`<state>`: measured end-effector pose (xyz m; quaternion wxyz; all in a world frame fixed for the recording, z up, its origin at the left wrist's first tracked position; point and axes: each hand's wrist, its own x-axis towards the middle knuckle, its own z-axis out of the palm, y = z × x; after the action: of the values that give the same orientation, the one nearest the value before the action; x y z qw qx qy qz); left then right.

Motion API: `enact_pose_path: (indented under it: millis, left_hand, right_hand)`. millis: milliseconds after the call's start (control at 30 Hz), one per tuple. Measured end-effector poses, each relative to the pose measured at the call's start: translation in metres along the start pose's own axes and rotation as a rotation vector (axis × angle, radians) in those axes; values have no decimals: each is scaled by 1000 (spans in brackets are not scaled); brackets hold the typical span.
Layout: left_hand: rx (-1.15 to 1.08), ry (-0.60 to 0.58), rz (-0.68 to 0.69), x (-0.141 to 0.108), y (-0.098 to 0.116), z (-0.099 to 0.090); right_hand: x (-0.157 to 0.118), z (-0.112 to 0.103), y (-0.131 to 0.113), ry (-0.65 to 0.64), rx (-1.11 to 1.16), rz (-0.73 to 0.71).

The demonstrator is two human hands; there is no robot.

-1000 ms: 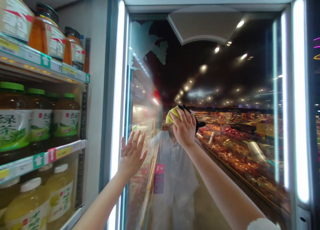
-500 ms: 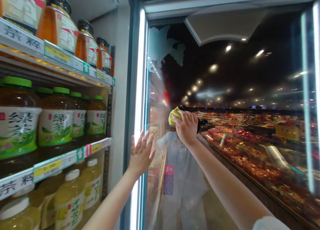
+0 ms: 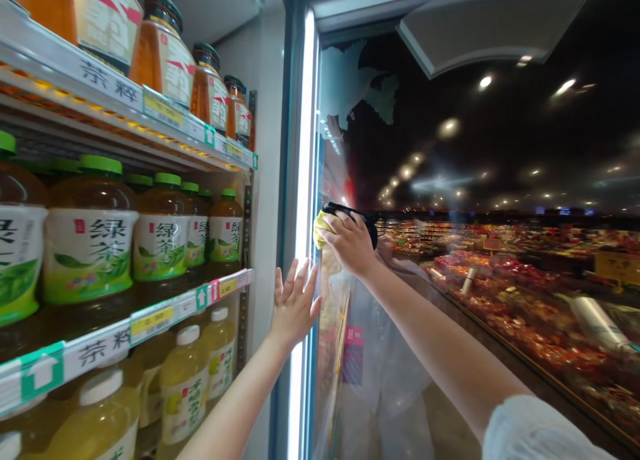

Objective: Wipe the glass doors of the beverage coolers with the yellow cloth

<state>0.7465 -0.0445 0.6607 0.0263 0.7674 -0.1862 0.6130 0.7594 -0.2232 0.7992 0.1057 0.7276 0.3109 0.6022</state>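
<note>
Shifting leftward across the glass door (image 3: 465,147) since the earlier frame are your right hand (image 3: 350,241) and the yellow cloth (image 3: 320,231), the cloth now sitting just beside the lit strip (image 3: 303,180) at the door's edge. Your view is also turning left, so more of the shelving is showing.

Right hand: your fingers are closing over the bunched cloth and keeping it at the glass; yellow fabric is poking out past the fingertips on the left. The underside of this grip is staying hidden.

Left hand (image 3: 295,307): you are raising it lower and further left, fingers spreading well apart, overlapping the lit strip in view. Whether the palm is touching anything, you cannot tell from this angle.

Surroundings, left side: amber bottles (image 3: 167,63) with dark caps are standing on the upper shelf (image 3: 50,50); green-capped bottles (image 3: 90,240) are lining the middle shelf (image 3: 103,343), whose edge is bearing a yellow price tag (image 3: 153,321). White-capped bottles (image 3: 185,380) are standing below.

Right side: packaged goods (image 3: 510,320) are showing in the glass, blurring, while a pale reflection (image 3: 405,367) is appearing below your right forearm.
</note>
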Motion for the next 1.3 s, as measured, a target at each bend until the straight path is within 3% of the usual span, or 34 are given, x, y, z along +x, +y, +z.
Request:
enact_pose_path:
  millis: [133,233,333,467,533,733,867,1000,1067,1167,1300]
  left_hand:
    - [23,20,7,-12,-1,-5]
    - [33,20,23,-16,-5,-10]
    - [36,22,36,-5,-10,-13]
    - [33,53,33,15,-16,-18]
    - [28,68,22,17,-16,-20]
    - [10,87,21,18,-10,-20]
    - [21,102,41,34,-4,-18]
    - [0,123,50,40,1,-16]
    - [-25,136,53,42,4,-15]
    - [-56,157,76,51,12,-10]
    - [-94,180,111,69,29,-1]
  right_hand:
    - [-15,17,-19,-37,33,-203]
    - [-19,17,-21,-90,72,-305]
    - [5,9,-10,-99,69,-234]
    - [32,2,-2,-8,28,-9]
    - [27,4,-6,7,21,17]
    - [15,4,-11,-83,18,-170]
    - [20,-9,6,-17,-14,-12]
    - [-13,-16,8,30,-47,201]
    - [-28,-16,7,-3,-53,153]
    - [-26,-22,21,-40,-56,38]
    - [-17,-42,61,43,-116,201]
